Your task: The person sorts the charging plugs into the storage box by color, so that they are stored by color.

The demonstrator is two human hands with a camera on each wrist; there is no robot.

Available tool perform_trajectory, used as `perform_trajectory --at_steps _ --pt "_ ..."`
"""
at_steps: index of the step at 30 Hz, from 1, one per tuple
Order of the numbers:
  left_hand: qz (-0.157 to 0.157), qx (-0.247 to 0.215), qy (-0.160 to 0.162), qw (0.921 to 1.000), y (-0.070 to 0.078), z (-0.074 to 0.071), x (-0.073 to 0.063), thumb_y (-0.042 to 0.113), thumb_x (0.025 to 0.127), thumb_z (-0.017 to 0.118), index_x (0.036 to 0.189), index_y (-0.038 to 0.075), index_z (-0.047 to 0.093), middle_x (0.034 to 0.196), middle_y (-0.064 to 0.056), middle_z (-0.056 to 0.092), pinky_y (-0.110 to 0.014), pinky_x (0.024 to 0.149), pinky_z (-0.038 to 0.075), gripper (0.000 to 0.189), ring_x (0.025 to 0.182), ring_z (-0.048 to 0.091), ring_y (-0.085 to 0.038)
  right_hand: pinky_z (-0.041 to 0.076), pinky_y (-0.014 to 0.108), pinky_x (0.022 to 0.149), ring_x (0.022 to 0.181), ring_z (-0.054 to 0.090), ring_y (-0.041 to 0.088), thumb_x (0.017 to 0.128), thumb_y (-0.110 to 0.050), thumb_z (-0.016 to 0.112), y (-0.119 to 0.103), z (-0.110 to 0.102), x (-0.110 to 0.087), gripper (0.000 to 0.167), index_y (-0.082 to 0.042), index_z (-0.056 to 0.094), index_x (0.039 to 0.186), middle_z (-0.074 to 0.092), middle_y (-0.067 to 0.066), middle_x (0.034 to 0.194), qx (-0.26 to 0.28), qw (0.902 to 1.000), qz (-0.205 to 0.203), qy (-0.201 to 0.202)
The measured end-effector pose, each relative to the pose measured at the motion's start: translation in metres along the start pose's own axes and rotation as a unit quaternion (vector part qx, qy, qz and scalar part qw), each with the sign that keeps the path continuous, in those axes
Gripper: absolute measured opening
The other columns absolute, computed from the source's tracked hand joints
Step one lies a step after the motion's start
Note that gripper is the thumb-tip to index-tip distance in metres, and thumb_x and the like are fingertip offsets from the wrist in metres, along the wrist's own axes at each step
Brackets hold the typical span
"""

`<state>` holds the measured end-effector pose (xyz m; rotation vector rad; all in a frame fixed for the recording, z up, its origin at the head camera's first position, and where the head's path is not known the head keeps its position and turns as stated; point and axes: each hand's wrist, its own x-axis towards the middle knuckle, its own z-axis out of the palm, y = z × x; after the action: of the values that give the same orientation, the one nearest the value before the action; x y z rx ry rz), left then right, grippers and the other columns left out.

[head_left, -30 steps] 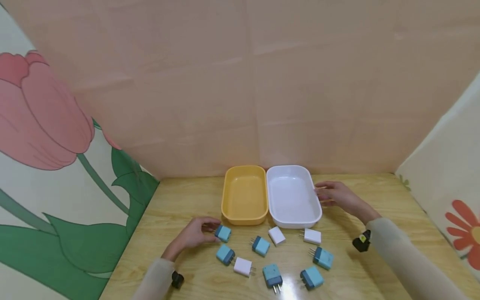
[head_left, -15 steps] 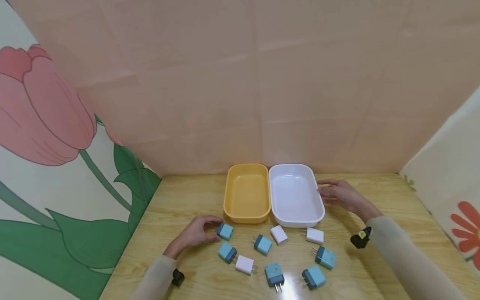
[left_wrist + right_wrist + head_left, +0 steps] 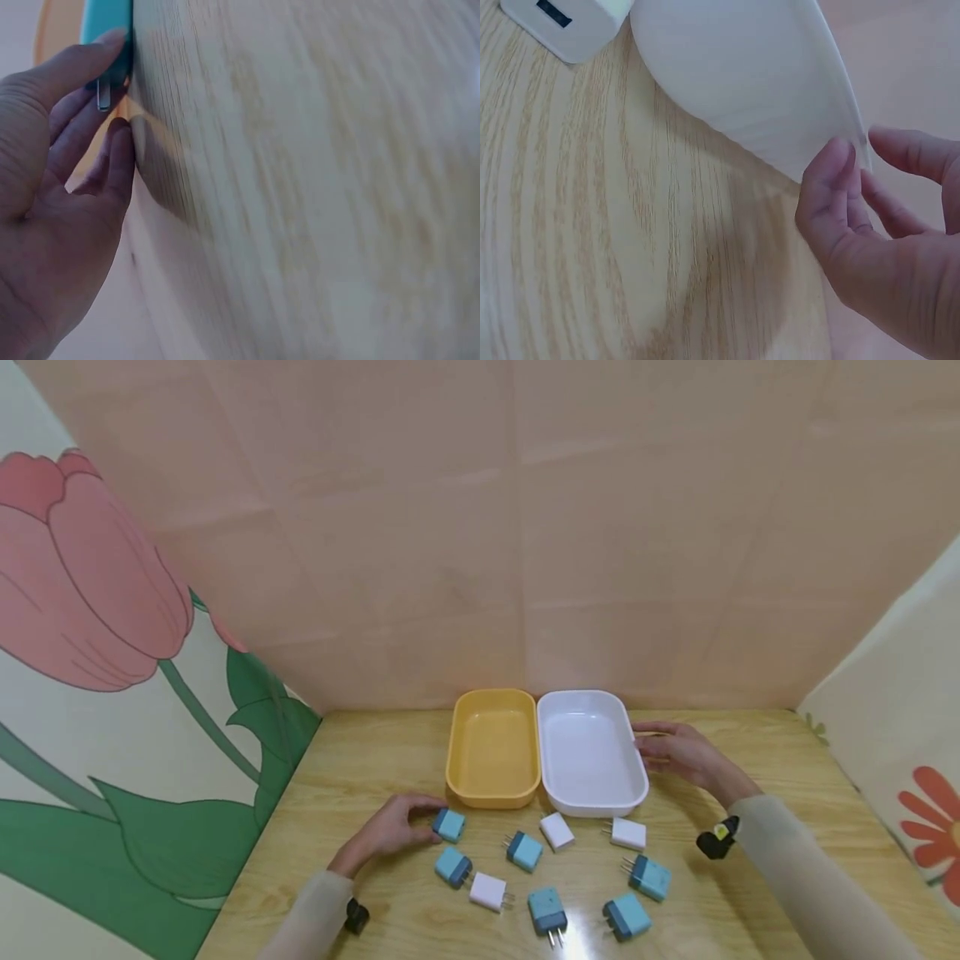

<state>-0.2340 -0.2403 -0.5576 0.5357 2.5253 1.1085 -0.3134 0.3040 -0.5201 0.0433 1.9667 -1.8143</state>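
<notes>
My left hand (image 3: 396,825) pinches a blue charger (image 3: 450,825) between thumb and fingers, just in front of the yellow tray (image 3: 465,795). In the left wrist view the thumb lies on the charger's (image 3: 109,19) side and a metal prong points back at the palm. My right hand (image 3: 681,753) is at the right side of the white tray (image 3: 592,807), fingers loosely bent. Seen from the right wrist, its fingertips (image 3: 832,161) touch or nearly touch the tray's outer wall (image 3: 742,82).
Several blue chargers (image 3: 547,910) and white chargers (image 3: 488,891) lie scattered on the wooden table (image 3: 375,752) in front of the trays, prongs pointing various ways. The trays stand side by side near the pinkish back wall (image 3: 420,568). A white charger (image 3: 574,26) sits near the white tray's corner.
The head view has shifted slightly. Both hands, the trays and the chargers keep practically the same places relative to each other.
</notes>
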Motion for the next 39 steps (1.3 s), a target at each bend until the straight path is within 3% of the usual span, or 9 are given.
perform_trajectory --at_steps 10,23,33,39 --pt "-0.001 -0.013 0.001 0.9999 -0.003 -0.001 0.000 0.029 0.086 0.089 0.131 0.026 0.072 0.131 0.008 0.074 -0.052 0.115 0.049 0.049 0.131 0.064 -0.022 0.062 0.026 0.081 0.088 0.072 0.006 0.104 -0.013 0.066 0.003 -0.002 0.006 0.064 0.001 0.038 0.159 0.079 -0.008 0.100 0.039 0.9991 0.012 -0.007" --pt "-0.005 -0.013 0.004 0.9999 -0.003 -0.004 -0.003 0.031 0.086 0.089 0.131 0.027 0.073 0.132 0.005 0.073 -0.056 0.112 0.050 0.048 0.130 0.064 -0.026 0.060 0.027 0.082 0.087 0.067 0.007 0.102 -0.014 0.069 0.002 0.004 0.010 0.074 -0.001 0.030 0.163 0.076 -0.008 0.097 0.023 0.9995 0.021 -0.010" --pt "0.000 0.002 0.041 0.9992 -0.005 -0.010 -0.006 0.037 0.084 0.090 0.128 0.032 0.074 0.127 0.011 0.075 -0.043 0.105 0.054 0.047 0.121 0.068 -0.016 0.062 0.027 0.080 0.086 0.069 0.008 0.104 -0.012 0.066 -0.003 0.004 0.012 0.073 0.001 0.027 0.164 0.078 -0.005 0.097 0.030 0.9993 0.018 -0.011" --pt "0.011 -0.022 0.052 0.9984 -0.005 -0.015 -0.011 0.039 0.084 0.089 0.129 0.029 0.074 0.129 0.007 0.075 -0.044 0.104 0.055 0.048 0.120 0.069 -0.018 0.062 0.027 0.081 0.086 0.067 0.010 0.102 -0.013 0.068 -0.005 0.004 0.012 0.072 0.001 0.031 0.163 0.076 -0.006 0.102 0.027 0.9994 0.021 0.002"
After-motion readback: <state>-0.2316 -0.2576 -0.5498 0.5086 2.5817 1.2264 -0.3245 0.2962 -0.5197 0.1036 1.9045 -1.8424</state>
